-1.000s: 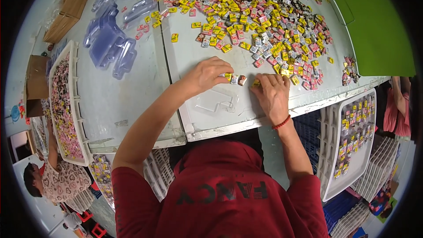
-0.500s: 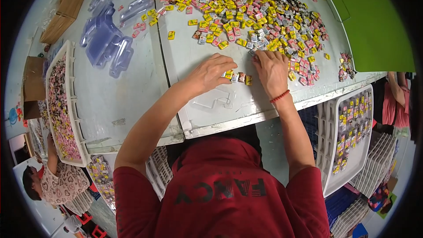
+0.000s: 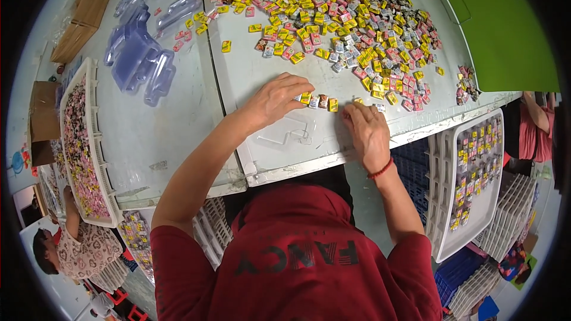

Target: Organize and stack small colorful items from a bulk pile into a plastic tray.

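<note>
Left hand (image 3: 275,98): palm down on the pale table (image 3: 178,125), fingers spread flat, fingertips touching the left end of a short row of small wrapped sweets (image 3: 319,101); grasping nothing.

Right hand (image 3: 367,132): palm down, fingers loosely extended toward the row's right end, a red band at the wrist; whether a sweet is pinched beneath the fingers cannot be told.

Row of small wrapped sweets: yellow and pink pieces lying flat, side by side, long axis running left to right between the two hands.

Clear moulded tray (image 3: 285,137): flat on the table, just nearer the person than the row.

Heap of loose sweets (image 3: 345,18): beyond the row.

White crate (image 3: 470,178): right of the row, below the table edge, holding sorted sweets.
</note>
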### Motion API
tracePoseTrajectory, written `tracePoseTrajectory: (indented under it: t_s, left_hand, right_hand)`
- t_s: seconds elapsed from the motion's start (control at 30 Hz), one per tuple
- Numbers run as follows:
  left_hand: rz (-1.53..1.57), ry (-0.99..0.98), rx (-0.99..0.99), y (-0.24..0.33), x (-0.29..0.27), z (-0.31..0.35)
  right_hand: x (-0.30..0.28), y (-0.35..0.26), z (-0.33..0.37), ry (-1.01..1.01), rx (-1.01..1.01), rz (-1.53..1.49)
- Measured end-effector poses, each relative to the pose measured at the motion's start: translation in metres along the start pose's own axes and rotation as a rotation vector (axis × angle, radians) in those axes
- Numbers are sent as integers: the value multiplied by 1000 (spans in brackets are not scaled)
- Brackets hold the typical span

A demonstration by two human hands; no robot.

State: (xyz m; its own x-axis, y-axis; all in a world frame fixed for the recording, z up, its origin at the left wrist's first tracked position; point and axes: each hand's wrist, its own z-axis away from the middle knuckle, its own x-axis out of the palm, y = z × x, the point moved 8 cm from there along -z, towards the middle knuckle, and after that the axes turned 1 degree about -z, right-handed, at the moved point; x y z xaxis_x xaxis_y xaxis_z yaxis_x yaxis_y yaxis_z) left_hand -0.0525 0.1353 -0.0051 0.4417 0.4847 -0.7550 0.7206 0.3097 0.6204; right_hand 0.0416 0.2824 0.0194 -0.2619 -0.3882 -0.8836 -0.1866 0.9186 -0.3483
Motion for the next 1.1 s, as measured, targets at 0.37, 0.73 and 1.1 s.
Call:
tracePoseTrajectory:
  t_s: [0.37, 0.73, 1.1]
  left_hand:
    - [14, 27, -32, 2, 0, 5]
    - [10, 85, 31, 2, -5, 4]
    - [-104, 57, 109, 10, -39, 74]
  right_hand:
    - [13, -8, -20, -81, -102, -215]
    - [20, -22, -29, -24, -75, -60]
    - [45, -102, -21, -153, -127, -119]
